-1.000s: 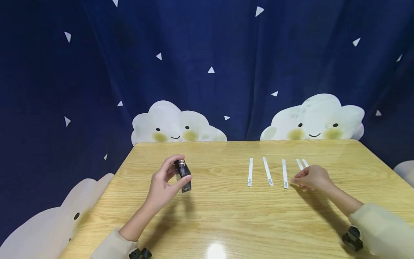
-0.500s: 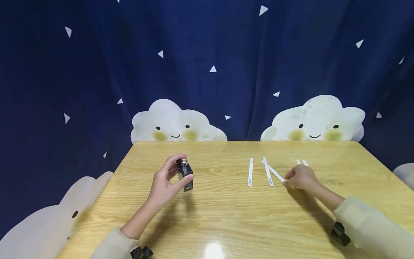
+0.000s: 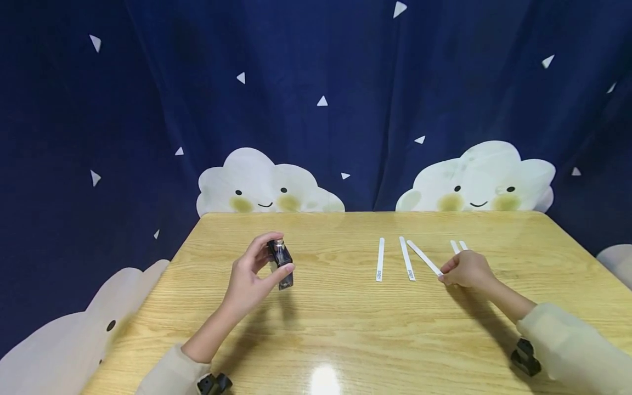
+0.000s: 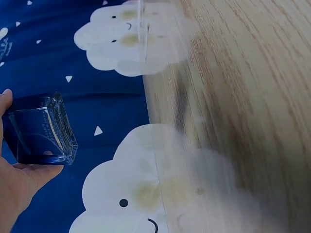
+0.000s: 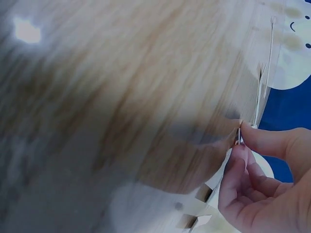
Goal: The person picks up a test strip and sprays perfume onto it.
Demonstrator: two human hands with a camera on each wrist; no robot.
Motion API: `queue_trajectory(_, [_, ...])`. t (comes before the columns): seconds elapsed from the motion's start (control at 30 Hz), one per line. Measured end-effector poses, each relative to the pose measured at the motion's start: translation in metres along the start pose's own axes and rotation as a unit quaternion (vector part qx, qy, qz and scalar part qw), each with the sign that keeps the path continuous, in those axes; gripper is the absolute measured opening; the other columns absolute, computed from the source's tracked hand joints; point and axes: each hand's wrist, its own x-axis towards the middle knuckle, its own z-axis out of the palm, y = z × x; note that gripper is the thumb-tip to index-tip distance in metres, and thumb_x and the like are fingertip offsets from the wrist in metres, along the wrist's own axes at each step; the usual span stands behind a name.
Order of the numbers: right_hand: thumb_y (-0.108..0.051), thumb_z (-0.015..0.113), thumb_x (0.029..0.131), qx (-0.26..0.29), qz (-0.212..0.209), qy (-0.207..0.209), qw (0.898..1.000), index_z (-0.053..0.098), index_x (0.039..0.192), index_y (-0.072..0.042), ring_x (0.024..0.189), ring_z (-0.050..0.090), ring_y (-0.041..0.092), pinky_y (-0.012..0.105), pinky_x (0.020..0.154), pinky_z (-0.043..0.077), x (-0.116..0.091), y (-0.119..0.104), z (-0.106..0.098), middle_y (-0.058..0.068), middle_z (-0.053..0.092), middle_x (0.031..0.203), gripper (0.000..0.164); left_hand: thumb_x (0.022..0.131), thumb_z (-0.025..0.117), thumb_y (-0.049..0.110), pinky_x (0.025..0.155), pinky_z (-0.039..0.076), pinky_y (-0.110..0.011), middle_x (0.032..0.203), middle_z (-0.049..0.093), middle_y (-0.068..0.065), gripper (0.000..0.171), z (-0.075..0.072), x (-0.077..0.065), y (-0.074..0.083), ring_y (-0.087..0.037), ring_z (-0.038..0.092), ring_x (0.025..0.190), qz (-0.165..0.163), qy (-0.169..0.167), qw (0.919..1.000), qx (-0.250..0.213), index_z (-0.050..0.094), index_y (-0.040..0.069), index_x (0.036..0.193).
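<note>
My left hand [image 3: 248,278] holds a dark glass perfume bottle [image 3: 282,257] above the table's left half, thumb on one side and fingers on the other. In the left wrist view the bottle [image 4: 43,131] shows clear, thick edges and small print. My right hand [image 3: 469,270] pinches the near end of a white paper test strip [image 3: 423,257] between thumb and fingertips. That strip slants, its far end leaning left. To its left lie two more strips, a nearly straight strip [image 3: 380,260] and a slightly tilted strip [image 3: 407,260]. Behind the right hand, two strips [image 3: 455,247] are partly hidden.
The light wooden table [image 3: 326,323] reaches back to a dark blue curtain [image 3: 296,71] with white triangles and smiling clouds. A bright lamp reflection [image 3: 325,380] shows near the front. Small black devices sit at both cuffs.
My right hand moved left and took hold of the third strip's near end. The strip swung askew, crossed its left neighbour, then shifted right, apart from it. The left hand stayed nearly still.
</note>
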Motion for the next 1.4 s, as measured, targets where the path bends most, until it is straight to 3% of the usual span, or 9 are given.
queue_trajectory(0.2, [-0.013,0.078,0.072,0.021,0.013,-0.008,1.0,0.074,0.079,-0.001,0.05,0.055,0.009,0.023,0.045,0.043,0.001,0.002,0.002,-0.005,0.066,0.056,0.015,0.079,0.078,0.008,0.094,0.053,-0.019,0.119,0.064,-0.007,0.055,0.001,-0.001,-0.001,-0.006,0.063,0.103,0.001,0.001,1.0,-0.009,0.055,0.017,0.128])
queue_trajectory(0.37, [-0.014,0.076,0.075,0.036,0.018,-0.02,0.999,0.073,0.079,0.0,0.051,0.057,0.009,0.023,0.046,0.046,0.0,0.003,0.003,-0.006,0.064,0.055,0.014,0.079,0.078,0.007,0.094,0.052,-0.015,0.119,0.064,-0.008,0.055,0.001,-0.002,-0.001,-0.005,0.063,0.103,0.001,0.003,0.9999,-0.015,0.055,0.017,0.128])
queue_trajectory(0.67, [-0.016,0.073,0.082,0.114,0.057,-0.047,0.991,0.071,0.09,0.004,0.057,0.06,0.008,0.024,0.049,0.05,0.002,0.005,0.0,-0.004,0.066,0.062,0.022,0.08,0.077,0.008,0.094,0.053,-0.016,0.121,0.063,-0.007,0.055,0.001,-0.001,-0.001,-0.007,0.063,0.103,0.005,0.001,1.0,-0.006,0.055,0.018,0.129])
queue_trajectory(0.93, [-0.008,0.07,0.084,0.227,0.027,-0.101,0.968,0.063,0.108,0.018,0.068,0.064,0.004,0.021,0.064,0.059,0.004,0.002,0.003,-0.003,0.071,0.074,0.036,0.08,0.077,0.009,0.094,0.056,-0.029,0.117,0.064,-0.009,0.054,0.002,-0.001,-0.001,-0.01,0.064,0.101,0.004,-0.006,1.0,-0.005,0.055,0.017,0.129])
queue_trajectory(1.07, [-0.009,0.07,0.084,0.241,0.024,-0.118,0.963,0.062,0.11,0.017,0.07,0.064,0.003,0.02,0.066,0.059,0.004,-0.003,0.005,-0.003,0.072,0.076,0.038,0.081,0.077,0.01,0.093,0.056,-0.034,0.113,0.066,-0.008,0.052,0.004,0.0,-0.001,-0.012,0.065,0.099,0.001,-0.009,0.9999,-0.005,0.055,0.019,0.128])
queue_trajectory(1.4, [-0.012,0.071,0.084,0.251,0.007,-0.133,0.959,0.063,0.11,0.013,0.068,0.063,0.004,0.02,0.064,0.058,-0.004,-0.031,0.007,-0.004,0.069,0.074,0.037,0.082,0.075,0.012,0.096,0.055,-0.036,0.118,0.064,-0.01,0.052,0.006,0.001,0.001,-0.019,0.065,0.104,-0.025,-0.01,0.9996,-0.011,0.054,0.02,0.129])
